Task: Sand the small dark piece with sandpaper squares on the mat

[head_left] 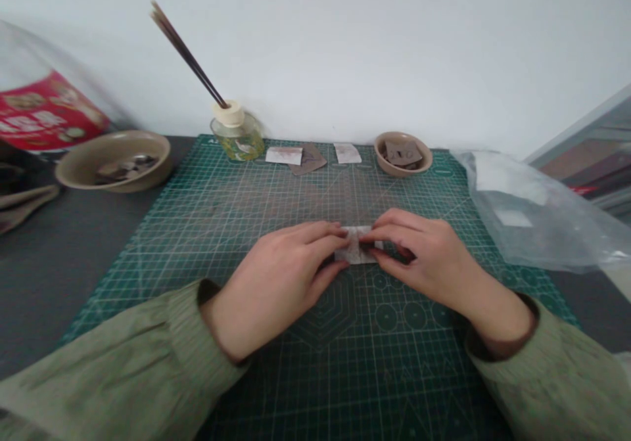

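A small whitish piece of paper [353,246] lies flat on the green cutting mat [315,194], near the middle of the view. My left hand [290,273] grips its left end, thumb at the near edge and fingers at the far edge. From the other side, my right hand [424,250] has its fingers closed on the right part of the paper. A dark spot shows at the right fingertips, too small to make out. Both ends of the paper are partly covered by my fingers.
Along the back are a reed diffuser [239,135], a white paper slip [284,156], a brown piece [309,160], another slip [347,153] and a small bowl [403,169]. A larger bowl [118,181] is left; a clear plastic bag [537,221] overlaps the mat's right edge.
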A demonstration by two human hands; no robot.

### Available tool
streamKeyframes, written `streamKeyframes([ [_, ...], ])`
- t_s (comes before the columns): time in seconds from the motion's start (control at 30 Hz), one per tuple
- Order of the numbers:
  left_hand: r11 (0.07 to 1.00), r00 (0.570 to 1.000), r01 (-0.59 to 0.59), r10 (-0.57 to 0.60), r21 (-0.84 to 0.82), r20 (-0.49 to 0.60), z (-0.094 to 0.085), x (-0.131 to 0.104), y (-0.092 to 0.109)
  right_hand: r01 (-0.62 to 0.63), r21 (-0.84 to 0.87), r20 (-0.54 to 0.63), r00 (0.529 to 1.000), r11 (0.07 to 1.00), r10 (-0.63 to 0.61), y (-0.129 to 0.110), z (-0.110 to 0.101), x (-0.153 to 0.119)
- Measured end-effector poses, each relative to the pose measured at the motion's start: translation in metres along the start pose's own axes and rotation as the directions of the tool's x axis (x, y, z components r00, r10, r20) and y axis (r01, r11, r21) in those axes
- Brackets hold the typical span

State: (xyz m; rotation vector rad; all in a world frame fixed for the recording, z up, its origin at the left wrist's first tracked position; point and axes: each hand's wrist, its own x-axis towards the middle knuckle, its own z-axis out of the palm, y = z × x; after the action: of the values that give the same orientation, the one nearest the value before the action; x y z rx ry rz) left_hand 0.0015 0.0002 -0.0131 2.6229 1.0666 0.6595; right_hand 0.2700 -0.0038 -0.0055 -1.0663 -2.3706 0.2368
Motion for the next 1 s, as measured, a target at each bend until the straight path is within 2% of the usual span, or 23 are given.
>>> streamKeyframes([
  [0.2, 1.000, 1.000, 0.005, -0.005, 0.011, -0.010, 0.0000, 0.0010, 0.0020, 0.058, -0.081, 0.074, 0.996, 0.995, -0.052, 0.0031, -0.0001, -0.0026],
  [0.43, 0.999, 0.999, 0.003, -0.001, 0.034, -0.046, 0.0018, 0.0003, 0.0011, 0.103, -0.076, 0.032, 0.994, 0.992, -0.101, 0.0049, 0.0059, -0.0025],
  [1.0, 1.000, 0.999, 0.005, -0.005, 0.014, -0.039, 0.0030, -0.0007, -0.0010, 0.068, -0.007, 0.023, 0.997, 0.998, -0.068, 0.0060, 0.0089, -0.0018],
])
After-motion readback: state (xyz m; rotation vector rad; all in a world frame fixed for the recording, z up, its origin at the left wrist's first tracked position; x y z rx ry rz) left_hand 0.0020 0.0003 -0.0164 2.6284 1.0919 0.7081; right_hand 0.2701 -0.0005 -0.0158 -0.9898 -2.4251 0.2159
